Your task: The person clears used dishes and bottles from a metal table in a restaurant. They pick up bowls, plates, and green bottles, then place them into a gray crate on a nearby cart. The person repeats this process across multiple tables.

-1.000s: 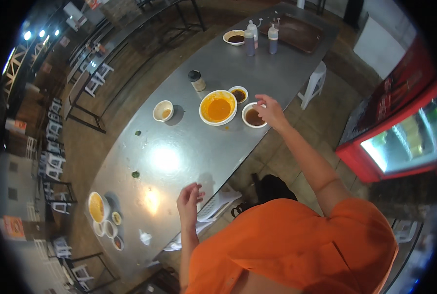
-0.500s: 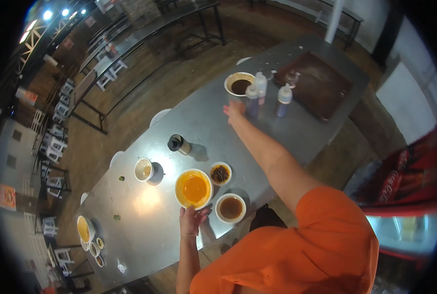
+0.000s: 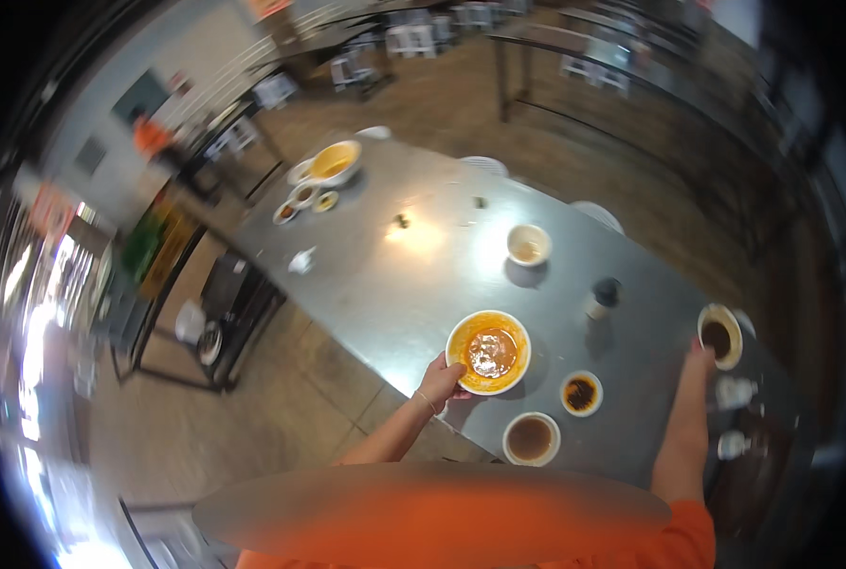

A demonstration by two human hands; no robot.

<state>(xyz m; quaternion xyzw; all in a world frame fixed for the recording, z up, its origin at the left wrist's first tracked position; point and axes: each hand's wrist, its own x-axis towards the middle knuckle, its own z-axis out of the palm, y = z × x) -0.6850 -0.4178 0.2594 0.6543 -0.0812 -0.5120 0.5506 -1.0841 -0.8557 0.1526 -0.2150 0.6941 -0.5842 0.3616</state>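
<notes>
Left hand [image 3: 442, 379]: fingers closed on the eight-o'clock rim of a round white bowl of orange liquid [image 3: 460, 341], over the grey metal counter [image 3: 385, 313]. Right hand [image 3: 698, 357] at a round cream bowl of dark liquid [image 3: 717, 314], three o'clock from the first; finger grip unclear. Best keep rims level.

Can't make out the grip of the right hand [image 3: 700, 357] on the bowl [image 3: 734, 332], or the blurry bottles [image 3: 736, 391], tbh.

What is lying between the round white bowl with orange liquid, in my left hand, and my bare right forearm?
In the head view, a small round white bowl with dark contents stands between your orange-liquid bowl and right forearm.
</notes>
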